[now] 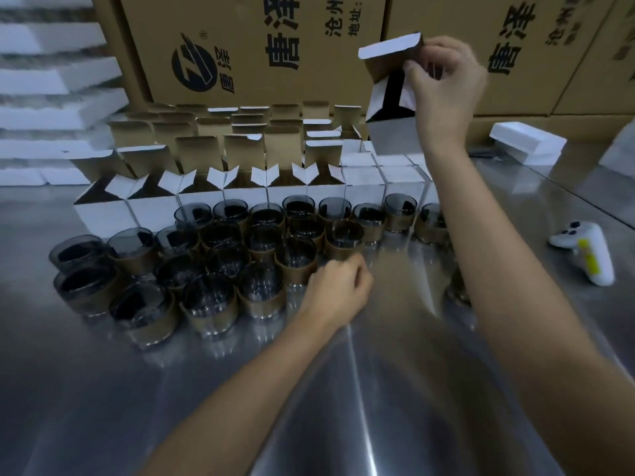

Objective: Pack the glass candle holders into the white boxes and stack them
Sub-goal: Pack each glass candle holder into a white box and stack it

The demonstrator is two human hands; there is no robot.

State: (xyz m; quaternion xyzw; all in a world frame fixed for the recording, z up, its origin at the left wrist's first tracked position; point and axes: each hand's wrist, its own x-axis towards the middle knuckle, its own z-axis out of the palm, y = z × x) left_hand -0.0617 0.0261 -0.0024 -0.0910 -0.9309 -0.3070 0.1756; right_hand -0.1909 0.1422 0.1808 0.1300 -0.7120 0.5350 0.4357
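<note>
Dark glass candle holders (220,259) cluster before open white boxes (153,211).

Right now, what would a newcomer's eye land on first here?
The right hand, raised at the upper right, holds up an open white box above everything else. Below, a dense cluster of dark glass candle holders with brown sleeves fills the middle-left of the steel table, with rows of open boxes standing behind. The left hand, fingers curled, is at the cluster's right edge.

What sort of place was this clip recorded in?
Likely a packing station in a warehouse or factory: a steel table with rows of open white boxes, many glass holders, and printed cartons behind.
</note>
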